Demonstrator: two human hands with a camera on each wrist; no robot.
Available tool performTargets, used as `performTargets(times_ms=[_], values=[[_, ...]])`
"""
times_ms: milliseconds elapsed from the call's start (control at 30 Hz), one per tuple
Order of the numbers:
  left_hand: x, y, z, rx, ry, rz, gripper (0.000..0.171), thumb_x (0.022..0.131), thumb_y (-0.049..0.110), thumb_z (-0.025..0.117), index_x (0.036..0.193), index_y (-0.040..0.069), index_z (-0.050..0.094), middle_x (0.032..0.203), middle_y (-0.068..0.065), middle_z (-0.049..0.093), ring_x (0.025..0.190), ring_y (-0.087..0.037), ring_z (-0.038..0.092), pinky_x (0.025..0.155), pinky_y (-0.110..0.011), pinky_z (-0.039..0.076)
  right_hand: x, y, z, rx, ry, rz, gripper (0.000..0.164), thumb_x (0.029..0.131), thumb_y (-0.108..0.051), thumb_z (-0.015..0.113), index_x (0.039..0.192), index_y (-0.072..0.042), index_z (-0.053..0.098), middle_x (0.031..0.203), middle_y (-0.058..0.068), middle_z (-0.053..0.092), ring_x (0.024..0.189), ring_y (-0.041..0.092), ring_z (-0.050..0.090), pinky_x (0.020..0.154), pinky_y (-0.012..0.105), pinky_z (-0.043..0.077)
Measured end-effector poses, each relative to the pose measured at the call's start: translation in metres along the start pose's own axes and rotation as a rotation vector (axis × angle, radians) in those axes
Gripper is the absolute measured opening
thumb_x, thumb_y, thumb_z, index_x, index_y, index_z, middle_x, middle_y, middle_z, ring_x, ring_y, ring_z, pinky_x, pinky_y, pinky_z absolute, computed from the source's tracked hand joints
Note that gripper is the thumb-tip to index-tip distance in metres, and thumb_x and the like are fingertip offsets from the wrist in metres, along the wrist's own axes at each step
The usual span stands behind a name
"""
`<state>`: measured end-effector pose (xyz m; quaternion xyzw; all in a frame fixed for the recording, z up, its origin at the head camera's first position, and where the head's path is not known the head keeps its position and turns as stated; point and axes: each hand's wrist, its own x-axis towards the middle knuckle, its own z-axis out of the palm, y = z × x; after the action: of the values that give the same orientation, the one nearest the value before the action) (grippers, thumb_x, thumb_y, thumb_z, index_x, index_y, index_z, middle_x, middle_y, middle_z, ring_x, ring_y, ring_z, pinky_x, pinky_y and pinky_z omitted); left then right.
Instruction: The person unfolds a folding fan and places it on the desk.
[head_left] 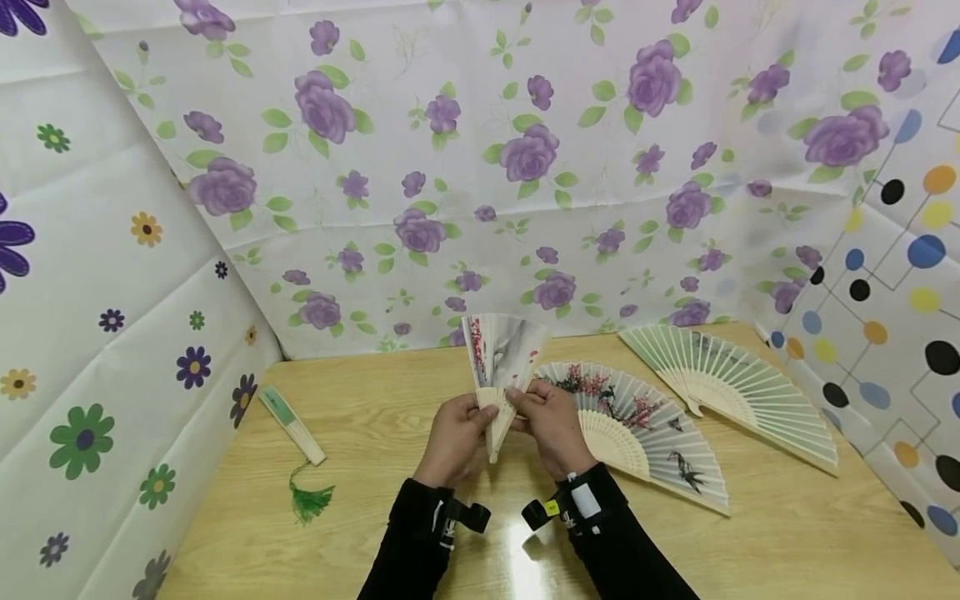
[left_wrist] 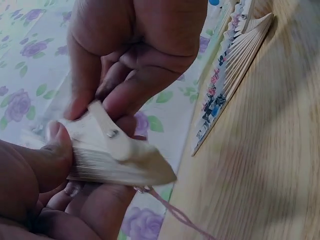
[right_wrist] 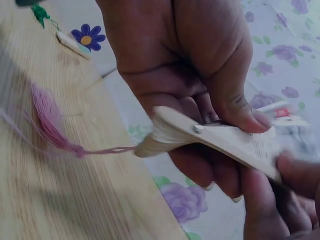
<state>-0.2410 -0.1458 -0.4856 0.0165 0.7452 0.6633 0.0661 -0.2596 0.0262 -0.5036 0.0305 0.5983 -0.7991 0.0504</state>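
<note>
Both hands hold a partly spread folding fan (head_left: 517,354) upright over the middle of the table. Its leaf is pale, with red blossom and grey painting, and its ribs (right_wrist: 225,142) are cream wood gathered at a metal pivot. My left hand (head_left: 453,433) pinches the ribs on the left, thumb in front. On the other side, my right hand (head_left: 555,425) grips the ribs with its thumb in front too. From the pivot end hangs a pink tassel (right_wrist: 50,120), seen in the right wrist view. The fingers behind the fan are partly hidden in the head view.
To the right, a spread white fan (head_left: 667,442) with blossoms and birds lies beside a spread pale green fan (head_left: 780,408). A folded green fan (head_left: 281,408) with a green tassel (head_left: 309,502) lies at left. Patterned cloth (head_left: 480,167) walls in the wooden table (head_left: 375,392).
</note>
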Motion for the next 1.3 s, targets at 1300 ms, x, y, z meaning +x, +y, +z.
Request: performTargets(times_ms=[1300], values=[[0.001,0.002,-0.008,-0.057,0.082,-0.031,0.027,0.118,0.010,0.062,0.136,-0.007,0.074,0.111,-0.014,0.073,0.092,-0.014,0.077,0.079,-0.024,0.067,0.002,0.004,0.005,0.084,0.058,-0.013,0.018,0.112,-0.013,0.076,0.108,0.002,0.084,0.091,0.000,0.077,0.073,0.005,0.075,0.075,0.018,0.067]])
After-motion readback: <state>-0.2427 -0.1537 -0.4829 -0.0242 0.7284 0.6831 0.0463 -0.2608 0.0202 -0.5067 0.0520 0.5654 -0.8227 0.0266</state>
